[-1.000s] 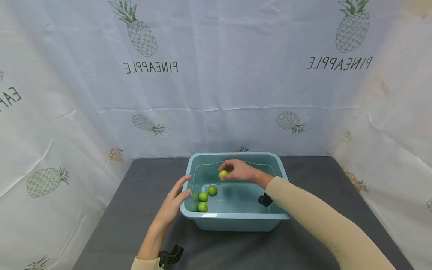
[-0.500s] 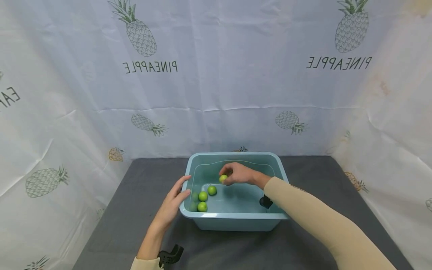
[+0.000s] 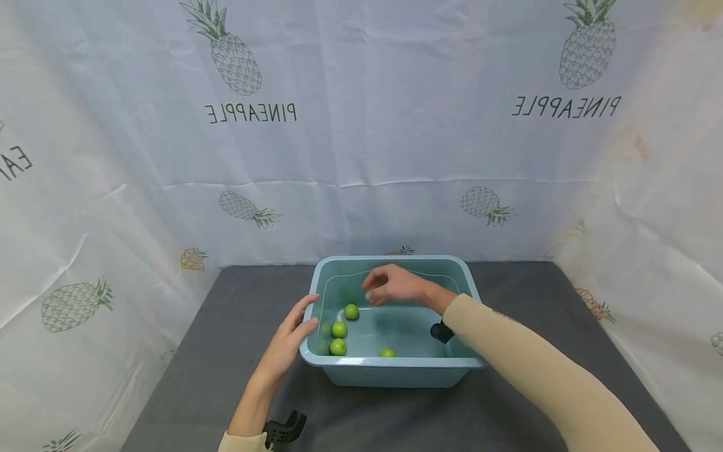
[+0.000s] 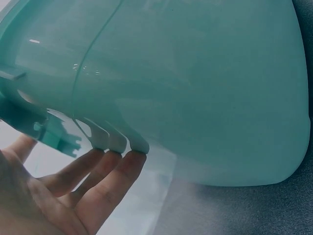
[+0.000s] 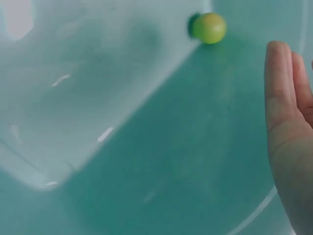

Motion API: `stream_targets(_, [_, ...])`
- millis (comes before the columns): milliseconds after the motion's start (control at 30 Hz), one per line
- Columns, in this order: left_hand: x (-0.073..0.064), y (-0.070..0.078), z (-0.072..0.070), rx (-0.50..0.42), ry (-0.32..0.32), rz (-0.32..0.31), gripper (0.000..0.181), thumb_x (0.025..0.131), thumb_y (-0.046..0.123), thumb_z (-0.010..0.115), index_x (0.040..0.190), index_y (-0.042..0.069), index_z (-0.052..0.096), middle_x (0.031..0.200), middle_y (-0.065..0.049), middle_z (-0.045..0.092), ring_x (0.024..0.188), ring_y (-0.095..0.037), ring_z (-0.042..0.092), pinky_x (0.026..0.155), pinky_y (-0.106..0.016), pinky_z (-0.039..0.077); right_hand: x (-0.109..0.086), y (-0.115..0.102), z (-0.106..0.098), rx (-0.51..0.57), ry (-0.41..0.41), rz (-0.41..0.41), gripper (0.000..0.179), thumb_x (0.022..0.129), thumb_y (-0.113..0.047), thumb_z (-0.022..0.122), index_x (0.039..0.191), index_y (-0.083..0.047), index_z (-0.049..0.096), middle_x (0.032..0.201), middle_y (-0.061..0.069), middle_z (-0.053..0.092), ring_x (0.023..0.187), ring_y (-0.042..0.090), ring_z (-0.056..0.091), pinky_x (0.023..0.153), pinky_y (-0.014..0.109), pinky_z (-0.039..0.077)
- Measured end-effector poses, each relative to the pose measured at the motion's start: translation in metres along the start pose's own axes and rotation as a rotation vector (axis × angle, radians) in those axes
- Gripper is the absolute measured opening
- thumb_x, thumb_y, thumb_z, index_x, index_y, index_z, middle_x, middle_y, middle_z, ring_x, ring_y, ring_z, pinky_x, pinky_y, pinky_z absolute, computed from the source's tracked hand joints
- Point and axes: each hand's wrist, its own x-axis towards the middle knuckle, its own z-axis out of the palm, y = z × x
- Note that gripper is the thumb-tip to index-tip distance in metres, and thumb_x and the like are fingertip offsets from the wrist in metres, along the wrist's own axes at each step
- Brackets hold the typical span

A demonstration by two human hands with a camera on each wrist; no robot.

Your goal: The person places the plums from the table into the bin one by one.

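A light blue-green plastic basin (image 3: 395, 361) stands in front of me. My left hand (image 3: 285, 345) touches its left side at the rim, and in the left wrist view the extended fingers (image 4: 110, 188) lie against the outer wall. Over the inside of the basin hovers my right hand (image 3: 398, 285), bent at the fingers with nothing between thumb and fingertips. Several small round lime-green balls lie inside: a back one (image 3: 351, 312), a middle one (image 3: 339, 329) and a front one (image 3: 337, 347) along the left. Another ball (image 3: 388, 353) is partly hidden by the front rim.
The basin sits on a dark grey cloth-covered table (image 3: 198, 370). Behind and beside it hangs a white curtain (image 3: 361, 125) printed with pineapples. Black wrist devices show on the left (image 3: 286, 428) and right wrist (image 3: 442, 332).
The right hand has let go of the ball it was pinching and risen slightly. A ball now lies at the front wall; the back ball has shifted a little. The left hand stays put.
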Motion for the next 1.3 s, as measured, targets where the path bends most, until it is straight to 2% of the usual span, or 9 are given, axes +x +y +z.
stream_targets(200, [0.000, 0.001, 0.000, 0.006, 0.007, -0.005, 0.049, 0.107, 0.034, 0.052, 0.154, 0.027, 0.041, 0.163, -0.013, 0.029, 0.144, -0.036, 0.036, 0.108, -0.060, 0.031, -0.011, -0.025, -0.003, -0.046, -0.001, -0.045, 0.030, 0.099, -0.019, 0.068, 0.125, -0.004, 0.064, 0.118, 0.011, 0.066, 0.099, 0.025, 0.068, 0.090, 0.039, 0.054])
stream_targets(400, [0.000, 0.001, 0.000, 0.008, 0.007, -0.009, 0.050, 0.107, 0.033, 0.052, 0.155, 0.026, 0.040, 0.160, -0.014, 0.033, 0.140, -0.036, 0.041, 0.106, -0.058, 0.033, -0.025, -0.048, -0.010, -0.090, 0.035, -0.095, 0.028, 0.100, -0.015, 0.065, 0.125, -0.002, 0.064, 0.115, 0.012, 0.068, 0.096, 0.025, 0.069, 0.089, 0.038, 0.054])
stream_targets(500, [0.000, 0.002, -0.001, 0.005, 0.004, -0.010, 0.050, 0.107, 0.033, 0.051, 0.155, 0.025, 0.040, 0.161, -0.014, 0.031, 0.143, -0.037, 0.036, 0.108, -0.060, 0.031, -0.036, -0.058, -0.013, -0.136, 0.058, -0.122, 0.028, 0.101, -0.013, 0.063, 0.126, -0.002, 0.064, 0.114, 0.010, 0.068, 0.097, 0.024, 0.068, 0.090, 0.038, 0.053])
stream_targets(633, [-0.001, 0.001, -0.001, -0.003, 0.000, -0.003, 0.050, 0.107, 0.032, 0.051, 0.155, 0.024, 0.039, 0.166, -0.012, 0.021, 0.151, -0.037, 0.022, 0.112, -0.066, 0.023, -0.051, -0.068, -0.017, -0.199, 0.094, -0.160, 0.028, 0.101, -0.015, 0.062, 0.126, -0.003, 0.064, 0.116, 0.011, 0.068, 0.101, 0.027, 0.067, 0.090, 0.039, 0.052])
stream_targets(733, [-0.002, 0.000, 0.000, -0.006, 0.006, -0.003, 0.049, 0.107, 0.031, 0.051, 0.155, 0.025, 0.040, 0.166, -0.011, 0.020, 0.151, -0.037, 0.020, 0.113, -0.066, 0.021, -0.063, -0.071, -0.020, -0.226, 0.119, -0.172, 0.029, 0.102, -0.018, 0.063, 0.126, -0.004, 0.065, 0.121, 0.011, 0.067, 0.102, 0.026, 0.067, 0.091, 0.040, 0.052])
stream_targets(867, [-0.004, 0.000, 0.001, -0.003, 0.013, -0.006, 0.049, 0.107, 0.032, 0.052, 0.154, 0.027, 0.040, 0.165, -0.011, 0.022, 0.149, -0.037, 0.025, 0.111, -0.065, 0.025, -0.081, -0.071, -0.026, -0.229, 0.151, -0.176, 0.031, 0.102, -0.022, 0.063, 0.128, -0.005, 0.064, 0.125, 0.010, 0.065, 0.106, 0.023, 0.066, 0.093, 0.041, 0.051])
stream_targets(933, [-0.004, 0.000, 0.001, -0.003, 0.010, -0.007, 0.049, 0.107, 0.033, 0.052, 0.155, 0.027, 0.039, 0.165, -0.011, 0.022, 0.149, -0.036, 0.026, 0.111, -0.063, 0.025, -0.090, -0.071, -0.029, -0.248, 0.183, -0.187, 0.030, 0.102, -0.021, 0.063, 0.128, -0.006, 0.065, 0.124, 0.009, 0.065, 0.106, 0.023, 0.066, 0.092, 0.042, 0.051])
stream_targets(1100, [-0.005, 0.002, -0.001, 0.004, 0.018, -0.014, 0.049, 0.107, 0.033, 0.052, 0.154, 0.028, 0.040, 0.161, -0.013, 0.032, 0.139, -0.036, 0.042, 0.106, -0.057, 0.034, -0.108, -0.069, -0.032, -0.300, 0.298, -0.243, 0.024, 0.102, -0.021, 0.064, 0.122, -0.009, 0.068, 0.118, 0.009, 0.067, 0.104, 0.021, 0.065, 0.090, 0.043, 0.051])
stream_targets(1300, [-0.004, 0.002, -0.002, 0.020, 0.025, -0.020, 0.049, 0.107, 0.035, 0.053, 0.154, 0.031, 0.041, 0.155, -0.016, 0.042, 0.130, -0.035, 0.051, 0.102, -0.053, 0.040, -0.136, -0.061, -0.030, -0.309, 0.443, -0.305, 0.019, 0.102, -0.017, 0.064, 0.119, -0.009, 0.069, 0.116, 0.006, 0.067, 0.105, 0.018, 0.064, 0.089, 0.033, 0.052])
